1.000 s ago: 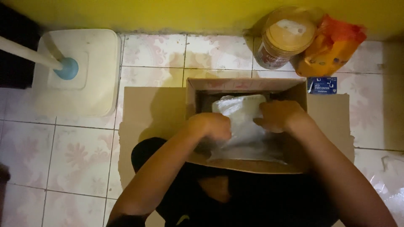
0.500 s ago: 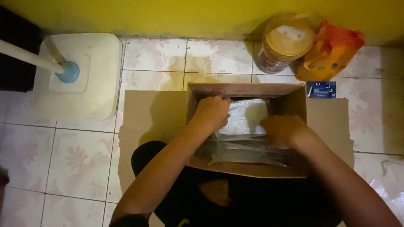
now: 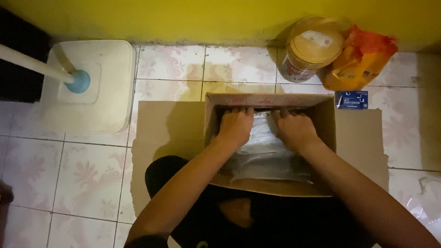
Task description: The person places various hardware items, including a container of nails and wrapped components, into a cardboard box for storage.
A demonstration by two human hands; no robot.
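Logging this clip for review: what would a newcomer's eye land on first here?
Both hands, left hand and right hand, press down on clear plastic bags inside an open cardboard box at centre. Behind it, against the yellow wall, stand a round tin and an orange bag.

Fingertips of the left hand point(image 3: 235, 127) and right hand point(image 3: 295, 129) vanish into the dark far end of the cardboard box point(image 3: 268, 99), covering the clear plastic bag point(image 3: 264, 154), whose contents can't be made out.
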